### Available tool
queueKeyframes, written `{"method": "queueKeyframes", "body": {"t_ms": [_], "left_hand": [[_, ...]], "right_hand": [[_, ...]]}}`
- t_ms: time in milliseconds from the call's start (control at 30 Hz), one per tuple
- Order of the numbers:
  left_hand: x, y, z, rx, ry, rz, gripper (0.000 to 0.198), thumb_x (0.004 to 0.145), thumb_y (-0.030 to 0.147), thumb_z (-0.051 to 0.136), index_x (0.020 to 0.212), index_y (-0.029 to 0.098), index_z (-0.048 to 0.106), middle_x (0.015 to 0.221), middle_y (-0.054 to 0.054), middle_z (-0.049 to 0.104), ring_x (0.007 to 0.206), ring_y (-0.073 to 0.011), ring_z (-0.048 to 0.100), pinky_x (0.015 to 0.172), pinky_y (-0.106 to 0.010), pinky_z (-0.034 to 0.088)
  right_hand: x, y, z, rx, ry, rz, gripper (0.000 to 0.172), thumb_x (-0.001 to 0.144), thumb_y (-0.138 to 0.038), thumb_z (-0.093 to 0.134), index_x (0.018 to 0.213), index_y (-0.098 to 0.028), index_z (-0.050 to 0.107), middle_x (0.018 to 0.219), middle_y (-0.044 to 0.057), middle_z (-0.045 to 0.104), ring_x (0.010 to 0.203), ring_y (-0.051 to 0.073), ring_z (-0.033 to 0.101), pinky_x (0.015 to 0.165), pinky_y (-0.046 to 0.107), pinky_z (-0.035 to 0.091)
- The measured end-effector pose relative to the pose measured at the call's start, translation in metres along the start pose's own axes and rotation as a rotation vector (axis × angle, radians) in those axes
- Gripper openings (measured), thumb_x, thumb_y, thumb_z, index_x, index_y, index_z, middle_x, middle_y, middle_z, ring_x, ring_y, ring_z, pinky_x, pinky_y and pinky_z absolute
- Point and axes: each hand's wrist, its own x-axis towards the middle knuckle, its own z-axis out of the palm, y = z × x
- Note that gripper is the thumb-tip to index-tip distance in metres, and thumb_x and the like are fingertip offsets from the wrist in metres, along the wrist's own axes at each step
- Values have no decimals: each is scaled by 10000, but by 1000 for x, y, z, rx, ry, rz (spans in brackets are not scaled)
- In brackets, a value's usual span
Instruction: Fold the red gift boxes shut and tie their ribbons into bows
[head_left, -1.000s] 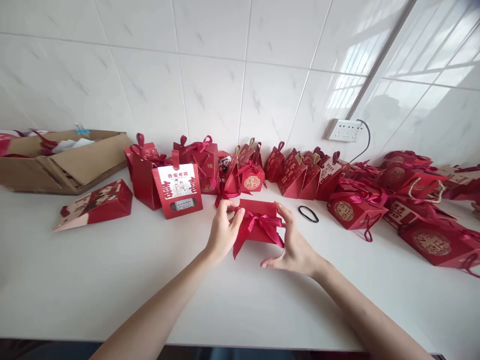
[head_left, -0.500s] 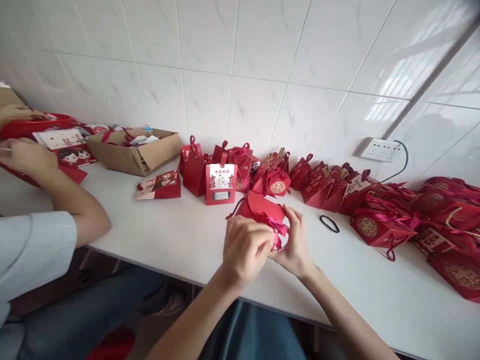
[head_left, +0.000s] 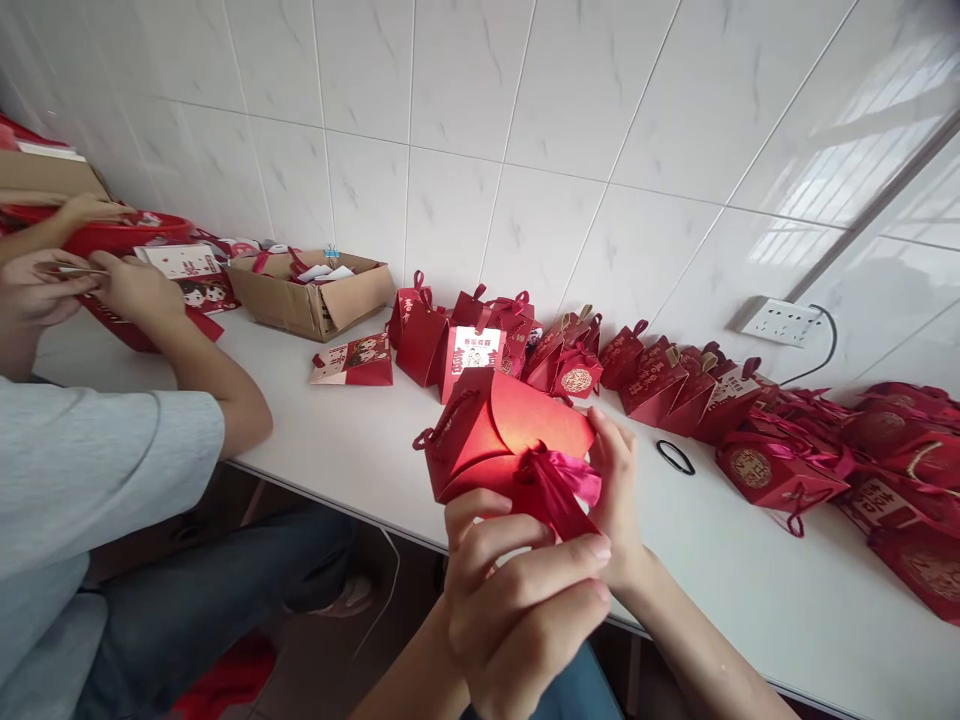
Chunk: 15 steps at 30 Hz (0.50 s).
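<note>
A red paper gift box (head_left: 480,425) with a curved overlapping flap and a cord loop at its left side is held up above the table edge. A dark pink ribbon (head_left: 570,485) is gathered at its front. My right hand (head_left: 619,490) grips the box by its right side, some fingers hidden behind it. Below the box, my left hand (head_left: 525,610) is closed with its fingertips on the hanging end of the ribbon. Just behind stands a red box with a white printed label (head_left: 475,350), partly covered by the held box.
Several red gift boxes (head_left: 652,385) line the wall, more with ribbons (head_left: 787,460) at right. A black ring (head_left: 675,457) lies on the white table (head_left: 330,430). At left are a flat red packet (head_left: 356,360), an open cardboard box (head_left: 315,300) and a co-worker's hands (head_left: 139,290).
The gift box has come up and nearer to me, tilting. My left hand has moved down from its front, drawing the ribbon end downward. The view has shifted left.
</note>
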Motion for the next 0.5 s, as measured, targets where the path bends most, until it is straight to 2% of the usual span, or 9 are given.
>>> {"method": "queueKeyframes", "body": {"t_ms": [67,167,333,500], "left_hand": [[-1,1,1,-19,34,4,157,809,96,673,722,186,579,786,29,728,714,-127,594,750,-354,492],[-1,0,5,-29,37,89,157,774,37,682,699,143,595,837,7,724,714,-124,596,744,-339,490],[-1,7,12,-22,146,-27,221,773,9,695,639,138,575,784,14,708,686,-117,588,725,-321,488],[-4,8,16,-22,105,21,202,763,32,715,668,146,578,802,6,712,670,-120,593,716,-324,497]], "right_hand": [[0,-1,2,-17,17,-3,654,936,-277,500,1507,-330,188,1244,135,395,1189,296,444,833,432,555],[-1,-2,7,-29,68,-17,617,946,-261,471,1501,-333,211,1227,124,406,1153,277,471,796,421,562],[-5,-3,12,-1,78,-1,613,950,-221,456,1504,-335,219,1247,108,397,1164,241,478,790,366,562],[-8,-2,9,7,85,19,625,947,-182,446,1504,-344,216,1275,103,405,1207,236,464,828,373,558]]}}
